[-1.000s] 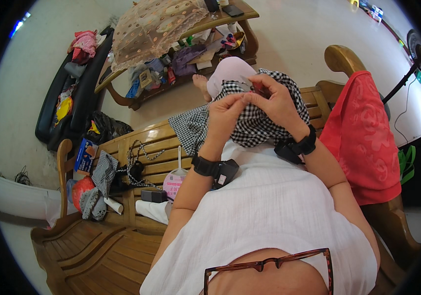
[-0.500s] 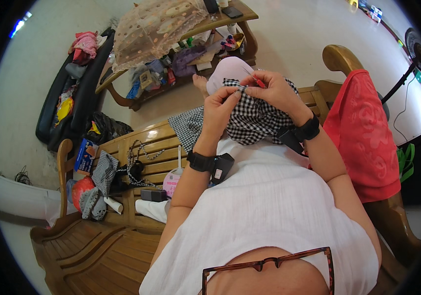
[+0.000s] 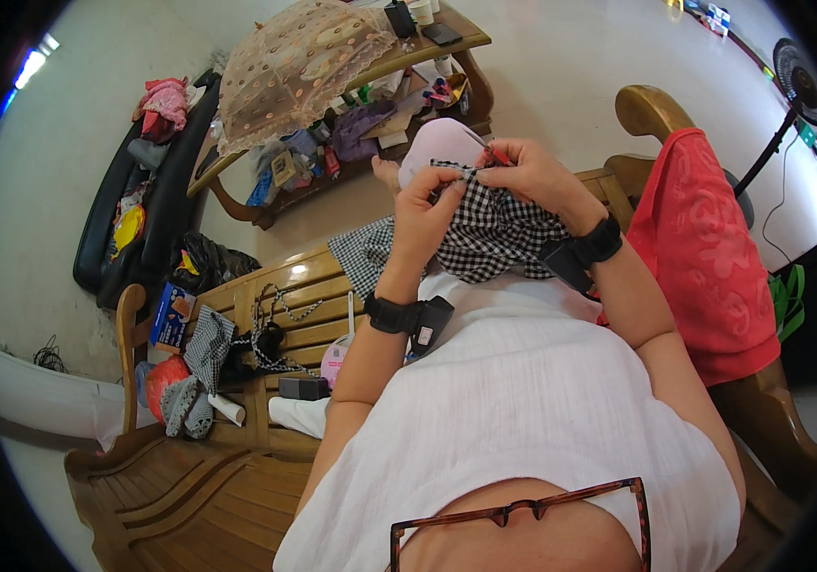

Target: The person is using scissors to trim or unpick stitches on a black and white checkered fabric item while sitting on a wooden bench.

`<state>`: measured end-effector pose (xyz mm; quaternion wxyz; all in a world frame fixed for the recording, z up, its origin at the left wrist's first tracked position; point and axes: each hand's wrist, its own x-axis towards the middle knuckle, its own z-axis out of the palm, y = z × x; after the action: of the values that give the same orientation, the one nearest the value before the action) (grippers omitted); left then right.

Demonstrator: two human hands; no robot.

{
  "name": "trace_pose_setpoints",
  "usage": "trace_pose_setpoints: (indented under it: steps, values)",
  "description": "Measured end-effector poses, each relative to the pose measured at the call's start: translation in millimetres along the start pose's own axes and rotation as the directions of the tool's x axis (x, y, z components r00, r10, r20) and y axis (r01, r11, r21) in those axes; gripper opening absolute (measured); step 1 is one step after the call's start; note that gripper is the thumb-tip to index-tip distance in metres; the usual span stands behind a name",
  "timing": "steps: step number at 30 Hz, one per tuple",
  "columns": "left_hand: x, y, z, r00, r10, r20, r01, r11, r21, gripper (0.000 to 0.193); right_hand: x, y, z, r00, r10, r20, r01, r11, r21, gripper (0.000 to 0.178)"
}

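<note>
A black-and-white checked cloth (image 3: 494, 224) lies bunched over my lap, one edge raised between my hands. My left hand (image 3: 425, 212) is closed, pinching that edge between thumb and fingers. Just right of it, my right hand (image 3: 540, 179) is also closed, its thumb and finger on the same edge. Tucked in the right hand is a small red-handled tool (image 3: 497, 154), its thin metal tip pointing up and left, away from the cloth. My fingers cover most of it, so its exact kind is unclear. The fingertips hide the bit of fabric between them.
I sit on a slatted wooden bench (image 3: 308, 276). On its left lie a checked cloth piece (image 3: 208, 348), cords, a black box (image 3: 304, 388) and a blue box (image 3: 172, 315). A red cloth (image 3: 704, 276) drapes the right armrest. Ahead stands a cluttered low table (image 3: 470, 40); a fan (image 3: 801, 84) is at right.
The red-handled tool has turned in my right hand, its metal tip now showing up and left. Both hands stay on the cloth edge. The view has shifted slightly.
</note>
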<state>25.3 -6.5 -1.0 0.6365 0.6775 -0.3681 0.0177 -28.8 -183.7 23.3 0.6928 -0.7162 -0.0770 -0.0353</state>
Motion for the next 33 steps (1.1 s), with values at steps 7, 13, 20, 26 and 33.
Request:
trace_pose_setpoints:
  steps: [7,13,20,26,33]
  values:
    - [7,25,7,0.917,0.398,0.007,-0.359,0.818,0.449,0.014,-1,2,2,1.000,-0.014,-0.028,0.015,1.000,0.027,0.018]
    - [13,19,2,0.845,0.525,0.099,-0.492,0.692,0.528,0.011,-3,0,3,0.999,-0.028,-0.019,0.028,1.000,-0.003,0.020]
    - [7,16,3,0.951,0.308,0.039,-0.302,0.888,0.347,0.009,-3,4,4,1.000,0.025,-0.013,-0.024,1.000,0.020,0.021]
    - [8,7,0,0.982,0.179,0.065,-0.189,0.952,0.242,0.006,-3,5,5,1.000,0.017,-0.015,-0.016,1.000,0.020,0.018]
    - [7,0,-1,0.998,0.052,0.025,-0.054,0.994,0.091,0.007,0,10,7,0.998,-0.066,0.008,0.067,0.995,-0.077,0.016]
